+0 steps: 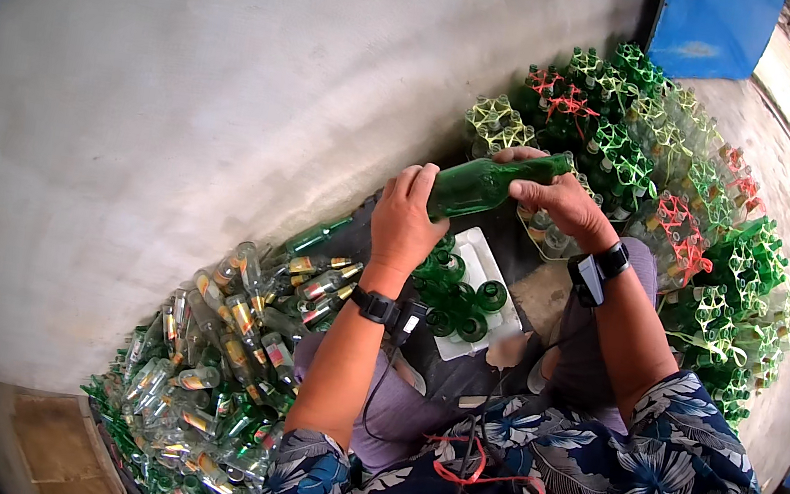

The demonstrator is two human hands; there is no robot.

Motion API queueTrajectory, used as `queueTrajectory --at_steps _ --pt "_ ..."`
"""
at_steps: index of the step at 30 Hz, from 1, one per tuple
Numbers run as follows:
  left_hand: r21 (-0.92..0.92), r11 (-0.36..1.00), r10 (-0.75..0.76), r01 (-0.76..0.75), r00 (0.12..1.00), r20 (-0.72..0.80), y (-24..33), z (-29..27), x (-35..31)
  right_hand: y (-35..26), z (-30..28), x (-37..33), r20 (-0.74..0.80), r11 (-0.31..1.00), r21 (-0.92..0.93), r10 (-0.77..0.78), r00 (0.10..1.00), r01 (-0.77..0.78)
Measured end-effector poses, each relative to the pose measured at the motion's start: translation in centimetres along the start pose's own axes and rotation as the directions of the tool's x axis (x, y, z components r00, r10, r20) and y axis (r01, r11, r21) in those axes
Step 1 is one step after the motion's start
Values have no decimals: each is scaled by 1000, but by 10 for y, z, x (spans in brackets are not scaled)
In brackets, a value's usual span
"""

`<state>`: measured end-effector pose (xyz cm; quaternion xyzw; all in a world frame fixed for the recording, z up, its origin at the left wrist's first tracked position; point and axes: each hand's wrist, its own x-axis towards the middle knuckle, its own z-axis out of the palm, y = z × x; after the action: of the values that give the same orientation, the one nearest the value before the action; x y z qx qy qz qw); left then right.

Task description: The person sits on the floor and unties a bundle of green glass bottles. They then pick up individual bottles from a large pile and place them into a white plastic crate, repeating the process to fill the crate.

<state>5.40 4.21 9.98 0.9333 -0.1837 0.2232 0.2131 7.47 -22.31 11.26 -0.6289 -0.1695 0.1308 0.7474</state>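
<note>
A green glass bottle (472,186) is held level in front of me, its neck pointing right. My left hand (406,216) grips it round the base end, fingers over the top. At the neck end, my right hand (561,202) has its thumb along the near side and fingers on the far side. Just below the bottle, a white tray (481,255) holds several upright green bottles (463,302). Against the wall, left of my left hand, another green bottle (320,235) lies at the edge of a pile.
A large heap of loose clear and green bottles (222,364) lies at my left along the pale wall (191,117). To the right stand many bottles bundled with coloured string (629,159). A blue door panel (713,31) is at the far right. Red string (484,478) lies across my lap.
</note>
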Motion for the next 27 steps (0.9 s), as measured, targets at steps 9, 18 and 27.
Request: queueTrajectory --at_steps 9,18,27 --pt "-67 996 63 -65 998 -31 -2 11 14 17 -2 8 -387 984 155 142 911 -87" --pt "-130 979 -167 159 984 -57 -35 -20 4 32 -26 9 -476 991 95 133 869 -99" --pt "-137 965 -221 225 974 41 -41 -28 -11 71 -20 17 -412 887 -406 37 910 -220"
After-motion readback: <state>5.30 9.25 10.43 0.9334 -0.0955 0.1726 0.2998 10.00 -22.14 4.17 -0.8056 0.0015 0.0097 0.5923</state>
